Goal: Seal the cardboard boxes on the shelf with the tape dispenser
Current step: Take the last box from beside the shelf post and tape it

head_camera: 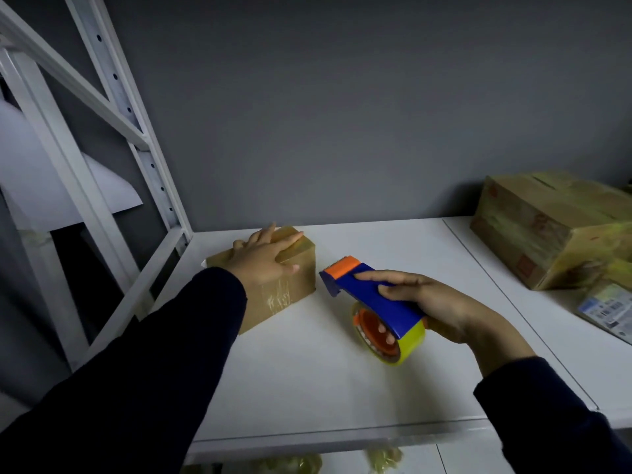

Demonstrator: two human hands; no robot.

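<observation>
One small brown cardboard box [287,295]
Its top bears the flat left grip [263,261]; right grip [441,306] clasps blue-orange tape dispenser [383,306].

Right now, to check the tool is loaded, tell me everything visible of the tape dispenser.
The tape dispenser is blue plastic, with an orange toothed cutter at its far end and an orange hub holding a yellowish tape roll at the near end. The right hand grips its body, index finger along the top. It is over the white shelf, cutter pointing toward the cardboard box, not touching it.
</observation>
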